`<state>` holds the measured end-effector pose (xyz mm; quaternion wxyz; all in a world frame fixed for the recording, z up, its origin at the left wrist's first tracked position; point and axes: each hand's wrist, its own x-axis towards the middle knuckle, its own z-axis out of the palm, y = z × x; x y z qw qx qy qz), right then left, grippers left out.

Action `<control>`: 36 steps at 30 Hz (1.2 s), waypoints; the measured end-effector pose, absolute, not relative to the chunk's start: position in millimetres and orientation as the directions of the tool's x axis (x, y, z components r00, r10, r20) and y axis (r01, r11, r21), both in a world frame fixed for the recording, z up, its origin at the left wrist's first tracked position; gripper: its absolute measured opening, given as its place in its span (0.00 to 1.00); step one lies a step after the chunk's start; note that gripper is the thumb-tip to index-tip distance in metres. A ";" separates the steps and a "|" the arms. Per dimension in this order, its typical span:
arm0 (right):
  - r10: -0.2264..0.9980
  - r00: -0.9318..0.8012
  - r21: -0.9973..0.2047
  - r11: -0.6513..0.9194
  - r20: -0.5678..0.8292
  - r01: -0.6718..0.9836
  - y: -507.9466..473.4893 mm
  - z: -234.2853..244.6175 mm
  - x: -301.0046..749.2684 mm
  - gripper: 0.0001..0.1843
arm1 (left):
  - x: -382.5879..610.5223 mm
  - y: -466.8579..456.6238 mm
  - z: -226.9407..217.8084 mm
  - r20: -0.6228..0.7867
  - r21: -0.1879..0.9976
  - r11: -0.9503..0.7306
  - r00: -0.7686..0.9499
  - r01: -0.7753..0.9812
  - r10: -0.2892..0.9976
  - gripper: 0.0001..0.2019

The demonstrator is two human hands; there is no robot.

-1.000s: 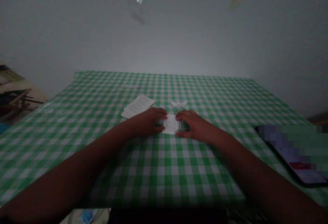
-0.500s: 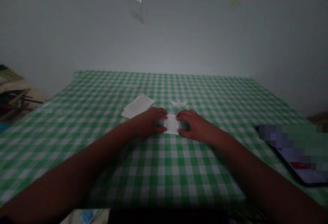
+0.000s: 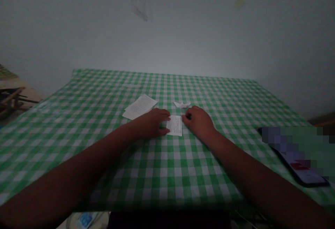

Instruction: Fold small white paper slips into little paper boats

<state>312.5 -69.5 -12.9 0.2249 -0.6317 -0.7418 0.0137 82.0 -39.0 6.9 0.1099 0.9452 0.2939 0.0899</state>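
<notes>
A small folded piece of printed paper (image 3: 175, 125) lies on the green and white checked tablecloth (image 3: 167, 173). My left hand (image 3: 153, 122) rests on its left edge with thumb and fingers pinched against it. My right hand (image 3: 199, 120) sits at the paper's upper right corner, fingers curled and pressing down there. A tiny folded white paper shape (image 3: 182, 104) lies just beyond my right hand. A short stack of printed sheets (image 3: 140, 106) lies beyond my left hand.
A phone (image 3: 300, 169) with a lit screen lies at the table's right edge, partly blurred out. A plain wall stands behind the table. Wooden furniture (image 3: 10, 98) shows at the far left. Something light blue (image 3: 85, 219) lies below the table's near edge.
My right hand has slid up along the paper's right edge to its top corner, uncovering more of the sheet. My left hand has stayed put. The view has tilted slightly.
</notes>
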 end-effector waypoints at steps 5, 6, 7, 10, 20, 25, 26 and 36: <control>0.961 -0.044 -0.286 0.125 0.274 0.950 -70.3 -11.6 312.2 0.11 | 81.9 -40.4 7.0 0.112 0.269 -0.797 0.804 0.541 0.584 0.22; 0.960 -0.061 -0.293 0.144 0.273 0.945 -70.5 -11.1 313.7 0.10 | 81.8 -40.6 6.5 0.115 0.275 -0.793 0.800 0.544 0.589 0.22; 0.957 -0.094 -0.304 0.179 0.274 0.935 -70.9 -10.4 315.8 0.09 | 81.7 -40.8 6.1 0.116 0.280 -0.790 0.797 0.546 0.592 0.22; 0.927 -0.275 -0.353 0.354 0.254 0.866 -73.5 -7.4 323.4 0.05 | 81.7 -41.4 5.1 0.117 0.283 -0.786 0.794 0.550 0.597 0.22; 0.937 -0.321 -0.360 0.351 0.141 0.865 -80.7 -8.3 319.4 0.09 | 80.3 -40.5 5.1 0.114 0.297 -0.780 0.791 0.550 0.601 0.23; 0.953 -0.279 -0.353 0.304 0.119 0.885 -80.7 -8.0 316.2 0.12 | 81.6 -41.3 6.6 0.095 0.297 -0.770 0.785 0.564 0.612 0.23; 0.954 -0.278 -0.353 0.301 0.115 0.886 -81.1 -7.4 316.0 0.12 | 81.9 -41.7 7.1 0.091 0.297 -0.768 0.784 0.567 0.614 0.23; 0.922 -0.378 -0.361 0.382 0.084 0.851 -94.5 0.8 320.5 0.12 | 80.0 -41.5 4.6 0.112 0.319 -0.766 0.780 0.559 0.616 0.23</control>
